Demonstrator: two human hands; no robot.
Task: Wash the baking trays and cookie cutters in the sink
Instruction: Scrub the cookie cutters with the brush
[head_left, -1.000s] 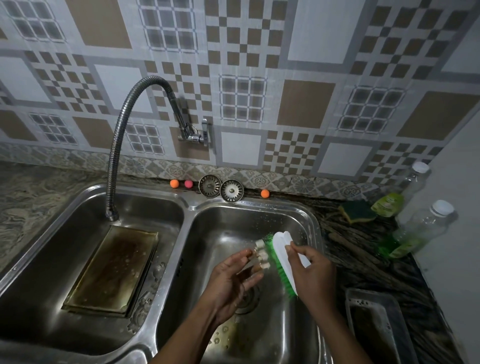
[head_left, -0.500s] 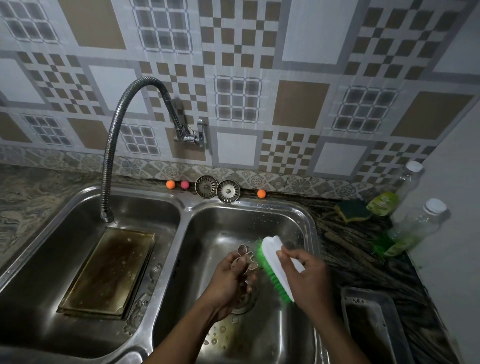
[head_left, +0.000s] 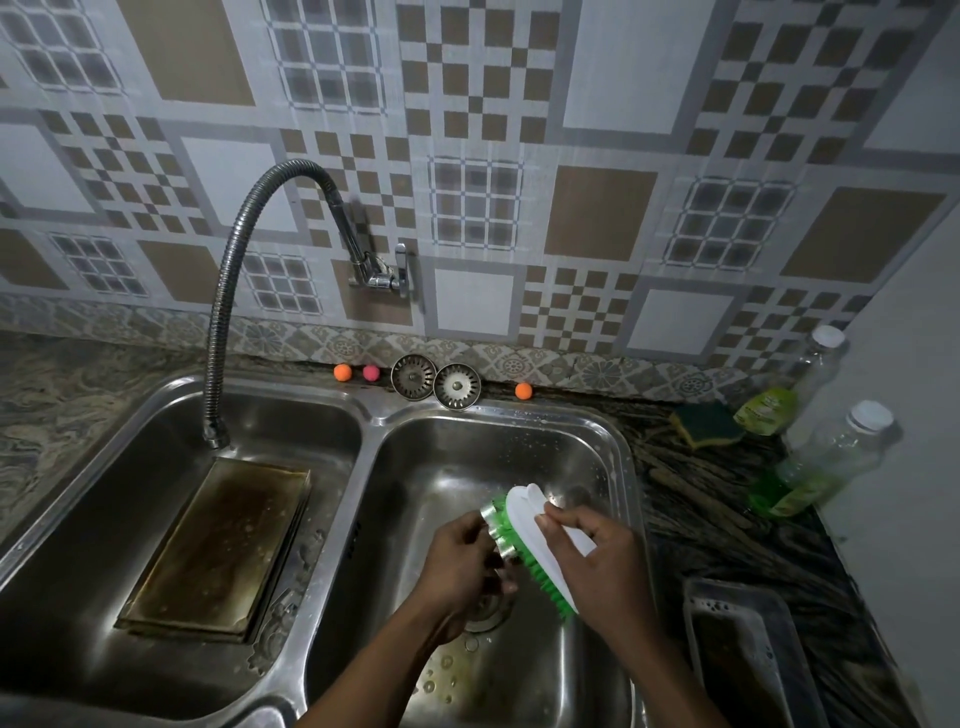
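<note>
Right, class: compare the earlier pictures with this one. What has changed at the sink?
The left hand turned the cookie cutter edge-on, back against the brush bristles. The right hand keeps gripping the brush; the tray in the left basin stayed put.

My left hand (head_left: 457, 566), holding a cookie cutter (head_left: 493, 519), and my right hand (head_left: 602, 566), gripping the brush (head_left: 540, 530), filled the middle of the right basin (head_left: 519, 447), and open steel lay only toward its back wall and front rim. A stained baking tray (head_left: 218, 545) took most of the left basin (head_left: 156, 410), with the faucet hose (head_left: 218, 338) hanging over its back end. To my right, a second tray (head_left: 743, 654), a sponge (head_left: 706, 426), a front bottle (head_left: 821, 462) and a back bottle (head_left: 789, 389) crowded the counter.
</note>
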